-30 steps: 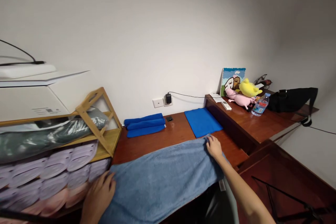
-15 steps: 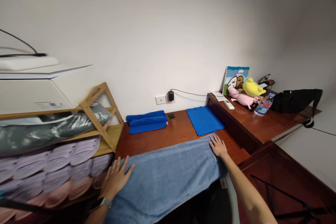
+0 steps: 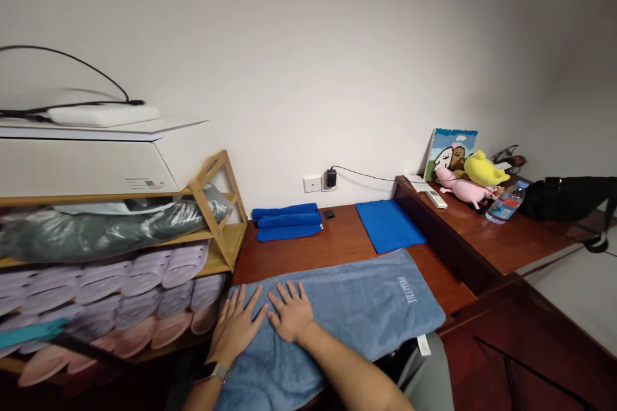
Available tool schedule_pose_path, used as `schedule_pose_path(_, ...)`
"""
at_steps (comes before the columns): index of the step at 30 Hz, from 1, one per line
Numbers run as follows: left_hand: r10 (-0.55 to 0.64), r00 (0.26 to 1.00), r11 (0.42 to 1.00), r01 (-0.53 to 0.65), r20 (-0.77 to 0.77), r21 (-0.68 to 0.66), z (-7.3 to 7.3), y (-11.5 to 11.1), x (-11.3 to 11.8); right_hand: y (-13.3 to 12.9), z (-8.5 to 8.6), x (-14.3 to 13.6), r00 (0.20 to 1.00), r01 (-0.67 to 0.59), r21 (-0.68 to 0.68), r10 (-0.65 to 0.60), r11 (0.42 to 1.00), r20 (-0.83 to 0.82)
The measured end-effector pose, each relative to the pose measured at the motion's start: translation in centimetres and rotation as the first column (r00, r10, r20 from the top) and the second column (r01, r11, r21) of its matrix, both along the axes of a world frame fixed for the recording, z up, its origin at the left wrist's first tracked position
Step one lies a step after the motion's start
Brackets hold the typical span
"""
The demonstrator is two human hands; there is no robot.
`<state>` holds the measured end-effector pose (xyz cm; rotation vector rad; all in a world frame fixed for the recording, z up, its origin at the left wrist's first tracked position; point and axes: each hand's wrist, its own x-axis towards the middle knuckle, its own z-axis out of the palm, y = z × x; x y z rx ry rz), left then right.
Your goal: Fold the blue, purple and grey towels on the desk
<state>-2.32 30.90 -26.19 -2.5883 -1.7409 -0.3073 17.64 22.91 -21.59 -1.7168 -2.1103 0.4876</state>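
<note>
A blue-grey towel with pale lettering near its right end lies spread over the front of the brown desk, its near edge hanging past the front. Flat on the towel's left end rests my left hand, fingers spread, a watch on the wrist. Close beside it, my right hand also presses flat on the towel with fingers apart. Behind the towel lie a folded bright blue cloth at left and a flat blue cloth at right.
On the left, a wooden rack holds several lilac and pink slippers, with a white box on top. The raised desk part at right carries plush toys, a water bottle, a remote and a black bag.
My right hand has moved left from the towel's right end to beside my left hand, uncovering the lettering. The view has shifted slightly left.
</note>
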Motion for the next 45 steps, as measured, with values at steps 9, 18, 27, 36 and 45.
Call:
schedule_pose_path(9, 0.006, 0.999, 1.0, -0.005, 0.046, -0.015, 0.0, 0.6, -0.3, -3.7, -1.0, 18.8, 0.894, 0.416, -0.046, -0.399, 0.908, 0.203)
schedule_pose_path(18, 0.047, 0.999, 0.997, -0.046, 0.024, -0.056, 0.3, 1.1, -0.1, -10.2, -1.9, 37.2, 0.617, 0.774, -0.141, -0.684, 0.617, 0.389)
schedule_pose_path(27, -0.01, 0.999, 0.999, 0.012, 0.047, -0.035, 1.5, 2.0, 0.4, -8.4, 0.2, 32.6, 0.676, 0.692, 0.046, -0.669, 0.72, 0.309)
schedule_pose_path(36, 0.019, 0.999, 0.999, -0.02, -0.031, -0.031, 0.0, 1.3, -0.2, -3.5, -1.8, 23.6, 0.907, 0.382, -0.02, -0.371, 0.924, 0.197)
schedule_pose_path(45, 0.062, 0.997, 0.998, -0.063, -0.041, -0.008, 0.2, 0.9, -0.1, -8.1, -2.1, 37.1, 0.671, 0.719, -0.133, -0.632, 0.682, 0.387)
